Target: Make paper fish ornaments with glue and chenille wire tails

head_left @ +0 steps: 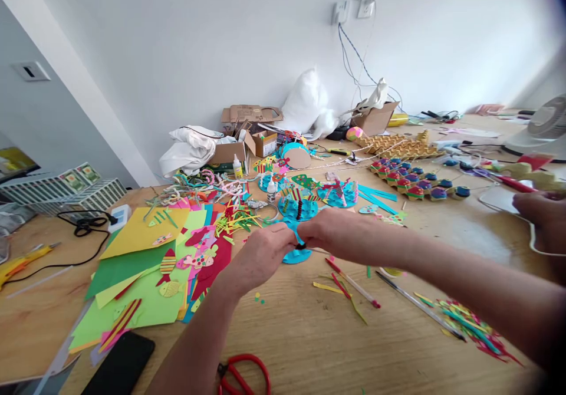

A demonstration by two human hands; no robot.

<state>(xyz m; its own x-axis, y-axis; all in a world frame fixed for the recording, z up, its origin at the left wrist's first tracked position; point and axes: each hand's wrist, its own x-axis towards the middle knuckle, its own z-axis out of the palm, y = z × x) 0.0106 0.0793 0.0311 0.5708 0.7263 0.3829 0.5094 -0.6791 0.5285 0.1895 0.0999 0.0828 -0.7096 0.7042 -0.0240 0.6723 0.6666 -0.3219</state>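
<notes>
My left hand (266, 250) and my right hand (329, 230) meet at the fingertips over a round blue paper piece (297, 257). Both are closed, fingers pressed together. Between them a small black bit (300, 246) shows; my fingers cover most of it, so its kind is unclear. Just beyond stand similar blue bases with paper fish (292, 196) on them, one with a dark fuzzy stem (299, 209). Close by is a small white glue bottle (271, 191).
Coloured paper sheets (132, 289) with cut-out fish lie left, near a black phone (119, 365). Red-handled scissors (243, 374) lie in front. Pens (354, 283) and paper strips (477, 324) are at right. Another person's hand (542, 212) is by a red corded tool (515, 184). Painted egg trays (415, 180) stand behind.
</notes>
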